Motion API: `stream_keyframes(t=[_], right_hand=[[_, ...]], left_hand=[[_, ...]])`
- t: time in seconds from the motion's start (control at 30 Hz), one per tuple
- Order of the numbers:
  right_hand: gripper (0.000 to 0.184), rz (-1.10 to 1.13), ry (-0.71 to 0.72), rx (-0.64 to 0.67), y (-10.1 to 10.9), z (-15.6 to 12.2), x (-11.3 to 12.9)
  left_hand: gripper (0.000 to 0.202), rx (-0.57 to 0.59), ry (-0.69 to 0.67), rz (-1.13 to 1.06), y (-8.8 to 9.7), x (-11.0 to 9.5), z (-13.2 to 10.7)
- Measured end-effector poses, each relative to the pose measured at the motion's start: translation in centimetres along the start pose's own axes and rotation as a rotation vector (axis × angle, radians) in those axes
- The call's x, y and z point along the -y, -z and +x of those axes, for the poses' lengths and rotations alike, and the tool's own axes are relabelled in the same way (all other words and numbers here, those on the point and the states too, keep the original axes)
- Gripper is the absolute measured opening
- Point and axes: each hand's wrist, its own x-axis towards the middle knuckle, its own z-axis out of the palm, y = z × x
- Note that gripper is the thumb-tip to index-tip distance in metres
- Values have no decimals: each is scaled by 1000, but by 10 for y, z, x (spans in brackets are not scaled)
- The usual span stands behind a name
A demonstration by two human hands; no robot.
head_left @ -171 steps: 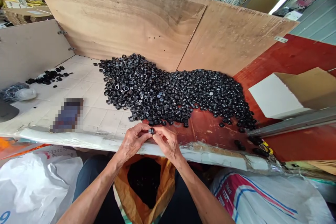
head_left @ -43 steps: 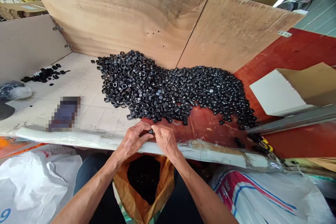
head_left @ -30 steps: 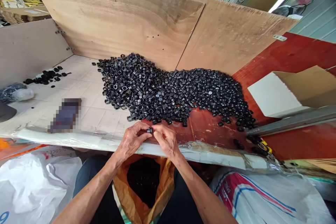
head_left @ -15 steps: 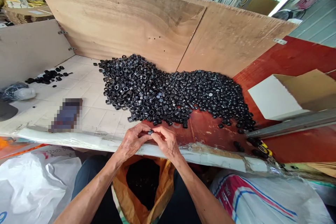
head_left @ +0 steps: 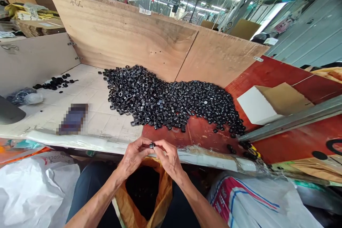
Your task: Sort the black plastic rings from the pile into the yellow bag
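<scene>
A small black plastic ring part is pinched between the fingertips of my left hand and my right hand, at the table's front edge. Both hands are closed on it. Just beyond them a big heap of the same black parts spreads across the table. Below my hands an orange bag hangs open between my knees, dark inside.
Plywood boards wall the table at the back. A small group of black parts lies far left, a blurred dark object near the left front. A cardboard box and a metal rail sit right. White sacks flank my legs.
My hands have stayed together on the small part and drawn slightly back toward the table edge. The view has tilted upward, showing more of the hall.
</scene>
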Motion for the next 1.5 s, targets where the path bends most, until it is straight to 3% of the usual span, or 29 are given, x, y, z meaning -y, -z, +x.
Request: stream_keyframes(t=[0.13,0.23,0.3,0.37,0.5,0.6,0.7,0.73,0.8,0.83,0.87,0.97,1.03,1.17,1.27,1.4,1.5], right_hand=[[27,-5,-92,-3,-11,-13,4],[20,52,-132,-23,-12,-19,8],[18,90,-139,15,-10,-22,12],[15,104,-151,67,-9,-24,18],[16,112,-290,45,-14,-35,26],[17,90,-450,155,-14,-41,25],[27,-82,-368,293,-1,-26,14],[28,-178,-266,220,4,-16,8],[10,-346,-62,-25,11,8,-8],[5,-409,-9,-102,13,22,-16],[6,-466,21,-134,12,34,-23],[16,-599,23,-154,2,63,-36],[15,-669,8,-132,-9,71,-38],[5,-757,27,-111,-22,72,-37],[8,-683,98,-106,-23,68,-39],[10,-405,185,-71,-18,67,-41],[10,-186,148,-54,-13,68,-37]], left_hand=[[16,-35,-203,262,10,-1,-14],[15,6,-120,246,13,-4,-22],[16,63,13,131,10,-5,-26],[17,85,59,70,5,-5,-31],[11,33,-121,298,1,-9,-43],[16,182,-192,415,15,-22,-49],[16,389,7,549,42,-32,-36],[21,312,88,596,52,-33,-25],[25,-25,158,768,66,-28,1],[26,-193,168,866,71,-24,15],[29,-278,179,955,73,-20,29],[42,-298,232,1151,69,-7,59],[39,-271,237,1193,64,-1,66],[22,-267,111,1086,61,7,61],[18,-247,43,818,58,10,55],[22,-234,124,396,42,7,52],[26,-256,167,243,31,4,51]])
